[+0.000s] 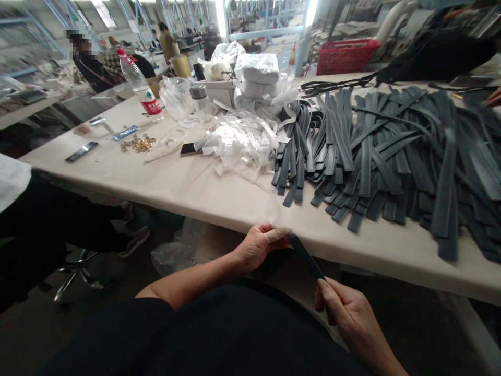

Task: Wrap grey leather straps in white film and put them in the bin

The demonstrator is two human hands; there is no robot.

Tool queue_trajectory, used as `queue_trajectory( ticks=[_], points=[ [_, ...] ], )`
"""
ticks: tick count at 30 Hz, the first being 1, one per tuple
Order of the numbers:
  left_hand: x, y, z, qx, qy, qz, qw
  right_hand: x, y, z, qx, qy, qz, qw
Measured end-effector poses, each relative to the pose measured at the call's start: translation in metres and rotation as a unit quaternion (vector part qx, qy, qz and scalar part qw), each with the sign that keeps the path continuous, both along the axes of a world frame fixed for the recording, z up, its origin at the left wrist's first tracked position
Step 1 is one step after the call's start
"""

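Note:
A dark strap (308,257) stretches between my two hands at the table's front edge. My left hand (259,244) pinches its upper end, with a pale wrap around one finger. Further down the strap, my right hand (344,304) grips it between thumb and curled fingers. Beyond them a large heap of dark grey straps (366,162) covers the right part of the table (188,193). White translucent strips (245,141) lie piled beside that heap.
A plastic bottle (143,89), small gold metal pieces (143,143), a phone (190,149) and a glass jar (200,104) are on the table. A seated person's dark-clothed legs (78,219) are at left. A red basket (346,56) stands behind.

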State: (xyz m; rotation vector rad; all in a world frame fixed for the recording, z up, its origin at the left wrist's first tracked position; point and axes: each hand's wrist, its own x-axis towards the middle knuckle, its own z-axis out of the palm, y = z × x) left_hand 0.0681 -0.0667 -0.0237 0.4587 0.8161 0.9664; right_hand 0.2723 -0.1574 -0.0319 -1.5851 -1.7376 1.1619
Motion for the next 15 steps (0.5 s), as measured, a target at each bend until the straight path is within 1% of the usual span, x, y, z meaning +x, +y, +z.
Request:
queue_trajectory(
  ticks=[3,6,9,11,12,13,15],
  points=[
    [-0.001,-0.004,0.001,0.003,0.024,-0.02,0.999,-0.001,-0.002,0.004,0.0,-0.004,0.003,1.0],
    [0.002,-0.014,0.0,0.025,0.039,-0.045,0.998,-0.009,0.002,0.01,0.001,-0.002,0.004,1.0],
    [0.008,-0.027,-0.004,0.041,0.058,-0.118,0.99,-0.018,0.011,0.013,0.001,0.024,0.022,0.999],
    [0.01,-0.032,-0.006,0.031,0.061,-0.158,0.985,-0.018,0.014,0.013,-0.004,0.045,0.039,0.998],
    [0.01,-0.033,-0.007,0.024,0.06,-0.16,0.985,-0.014,0.013,0.012,-0.009,0.054,0.054,0.997],
    [0.009,-0.033,-0.007,0.021,0.061,-0.151,0.987,-0.008,0.01,0.009,-0.016,0.063,0.071,0.995],
    [0.005,-0.029,-0.007,0.026,0.072,-0.11,0.991,0.011,-0.002,-0.001,-0.042,0.075,0.099,0.991]
  ],
)
